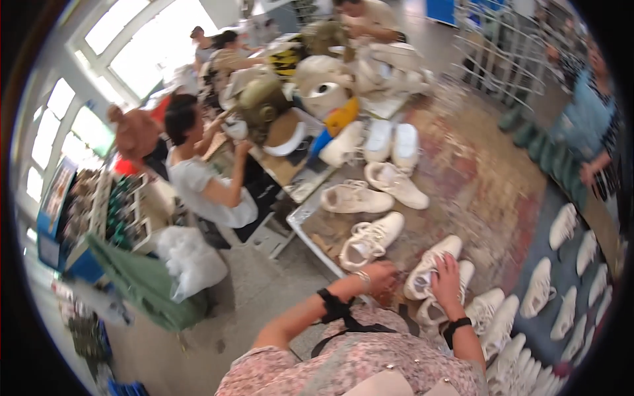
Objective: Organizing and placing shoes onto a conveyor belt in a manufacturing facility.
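Observation:
My right hand (447, 278) grips a cream lace-up sneaker (424, 276) at the table's near edge, its fingers bent over the shoe's side. Close by on the left, my left hand (379, 277) has its fingers curled in, low against the table edge; whatever it may hold is hidden. Just beyond it lies another cream sneaker (373, 241) with loose laces. A further pair rests past that, one sneaker (356, 197) on its side of the table's left edge and its mate (397, 185) angled beside it. Under my right hand, another sneaker (432, 310) partly shows.
Two white-lined shoes (391, 142) stand farther up the worn table (485, 171). Bags and cloth pieces (323, 82) pile at the far end. Several cream shoes (538, 287) stand in rows at right. A person in a white shirt (205, 181) works at left; another in blue (584, 115) stands right.

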A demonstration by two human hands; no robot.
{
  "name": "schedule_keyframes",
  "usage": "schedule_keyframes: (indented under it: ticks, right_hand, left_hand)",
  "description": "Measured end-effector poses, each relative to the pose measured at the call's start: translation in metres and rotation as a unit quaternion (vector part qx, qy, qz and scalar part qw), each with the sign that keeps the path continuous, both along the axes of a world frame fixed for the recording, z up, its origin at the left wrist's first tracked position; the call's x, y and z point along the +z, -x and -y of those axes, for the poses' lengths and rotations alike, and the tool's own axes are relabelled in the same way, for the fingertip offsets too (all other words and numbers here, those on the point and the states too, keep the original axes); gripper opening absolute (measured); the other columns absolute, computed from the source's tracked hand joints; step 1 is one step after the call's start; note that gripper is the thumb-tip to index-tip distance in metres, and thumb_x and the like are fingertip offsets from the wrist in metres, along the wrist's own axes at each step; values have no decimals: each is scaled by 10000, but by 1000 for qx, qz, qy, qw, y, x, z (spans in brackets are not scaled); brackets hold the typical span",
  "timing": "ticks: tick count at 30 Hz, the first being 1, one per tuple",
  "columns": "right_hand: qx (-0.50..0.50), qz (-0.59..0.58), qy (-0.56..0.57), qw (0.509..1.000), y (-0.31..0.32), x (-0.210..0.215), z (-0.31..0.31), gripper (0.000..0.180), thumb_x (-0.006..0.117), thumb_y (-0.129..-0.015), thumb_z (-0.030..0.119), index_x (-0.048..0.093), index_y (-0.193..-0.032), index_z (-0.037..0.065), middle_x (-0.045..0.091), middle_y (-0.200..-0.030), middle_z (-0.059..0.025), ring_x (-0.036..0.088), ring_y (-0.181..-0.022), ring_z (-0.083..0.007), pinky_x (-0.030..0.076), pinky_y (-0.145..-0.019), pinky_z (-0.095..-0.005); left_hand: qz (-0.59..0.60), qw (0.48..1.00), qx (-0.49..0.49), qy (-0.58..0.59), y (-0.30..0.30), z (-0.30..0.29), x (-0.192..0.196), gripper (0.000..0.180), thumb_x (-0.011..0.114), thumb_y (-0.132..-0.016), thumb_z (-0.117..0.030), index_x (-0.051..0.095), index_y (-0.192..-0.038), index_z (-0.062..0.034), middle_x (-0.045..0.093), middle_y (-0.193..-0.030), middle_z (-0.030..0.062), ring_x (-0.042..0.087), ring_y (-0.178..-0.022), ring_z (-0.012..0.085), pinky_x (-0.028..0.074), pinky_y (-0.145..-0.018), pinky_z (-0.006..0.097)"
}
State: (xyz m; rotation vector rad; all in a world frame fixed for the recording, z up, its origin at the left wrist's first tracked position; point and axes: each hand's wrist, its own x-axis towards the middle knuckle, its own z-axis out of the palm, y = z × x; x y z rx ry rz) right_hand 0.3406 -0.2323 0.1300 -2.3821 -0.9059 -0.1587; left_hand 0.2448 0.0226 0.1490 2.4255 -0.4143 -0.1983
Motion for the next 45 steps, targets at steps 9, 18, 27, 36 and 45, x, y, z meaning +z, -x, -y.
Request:
schedule_keyframes:
  ticks: [9,18,27,36,45]
  right_hand:
    - [-62,-52,-10,997,-2,11,4,450,576,-707,67,573,-1157,81,457,-1288,-160,398,-1210,-372,353,-1016,-454]
    - [-97,-172,64,978,-125,81,-22,395,631,-785,191,587,-1166,94,602,-1106,-128,570,-1014,-322,423,-920,-406]
    - [-107,-209,-25,972,-288,22,-281,862,735,-699,404,346,-1379,43,420,-1303,-262,389,-1238,-383,363,-1004,-427]
    - [-70,-665,-451,591,-322,42,-140,549,578,-881,365,426,-1331,91,529,-1253,-131,578,-1084,-304,525,-841,-457]
    - [-64,-629,-692,348,-187,46,110,582,402,-929,475,377,-1379,106,414,-1371,-199,438,-1205,-467,498,-914,-478]
  left_hand:
    - [43,959,244,-135,-122,-155,40,388,637,-773,-283,571,-1035,-5,603,-1011,213,585,-919,387,468,-836,442]
    - [41,837,331,-433,-263,-268,21,955,717,-715,-371,200,-1430,-4,242,-1487,148,218,-1379,296,215,-1101,442]
    - [-70,811,397,-425,-294,-275,-14,1081,814,-631,-367,180,-1440,-33,275,-1471,127,339,-1302,300,278,-1062,443]
    - [253,782,465,-328,-256,-286,28,826,784,-607,-257,414,-1297,8,491,-1280,192,501,-1123,355,405,-919,442]
    - [-154,844,298,419,-301,-56,71,337,682,-831,-134,607,-1136,-12,644,-1021,45,589,-875,112,473,-759,252]
